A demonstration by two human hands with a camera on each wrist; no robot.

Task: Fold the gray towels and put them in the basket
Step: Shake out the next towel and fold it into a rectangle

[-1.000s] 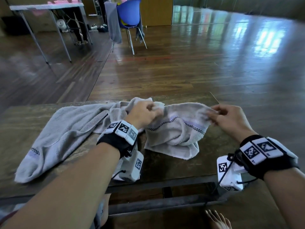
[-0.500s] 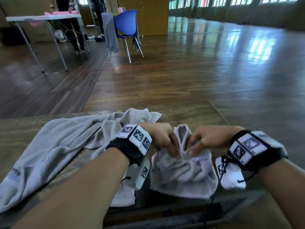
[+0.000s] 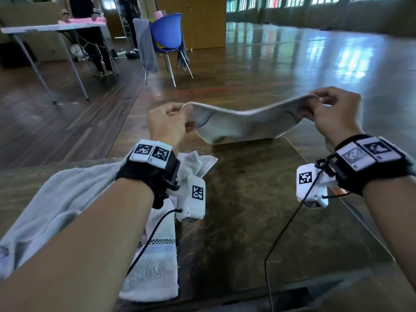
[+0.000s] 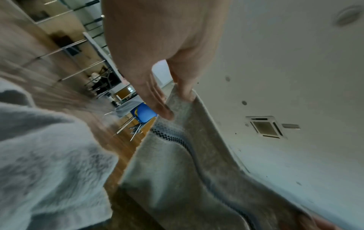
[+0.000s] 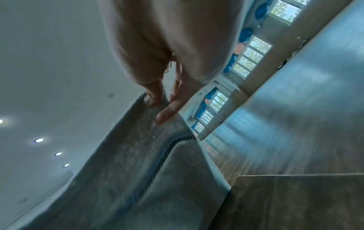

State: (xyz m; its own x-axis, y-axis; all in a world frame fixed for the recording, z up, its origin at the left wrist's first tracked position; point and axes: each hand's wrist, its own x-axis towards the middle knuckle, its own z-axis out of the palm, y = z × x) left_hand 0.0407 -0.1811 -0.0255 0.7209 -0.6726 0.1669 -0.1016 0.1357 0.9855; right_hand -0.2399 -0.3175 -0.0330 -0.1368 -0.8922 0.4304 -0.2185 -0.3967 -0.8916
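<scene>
A gray towel (image 3: 243, 122) with a dark checkered stripe hangs stretched in the air over the far edge of the dark table (image 3: 258, 210). My left hand (image 3: 167, 120) pinches its left corner, thumb and fingers closed on the hem (image 4: 177, 99). My right hand (image 3: 326, 111) pinches the opposite corner (image 5: 155, 101). The towel sags between them, and its lower part (image 4: 177, 179) droops toward the table. A second gray towel (image 3: 74, 199) lies crumpled on the table at the left, partly under my left forearm. No basket is in view.
A blue chair (image 3: 166, 34) with gray cloth (image 3: 146, 46) draped over it stands on the wooden floor beyond the table. At the far left a person stands behind a white folding table (image 3: 51, 28) with pink cloth on it.
Both hands have lifted the bunched towel off the table, moved apart and away from me, and now hold it stretched by two corners. The second towel stays on the table.
</scene>
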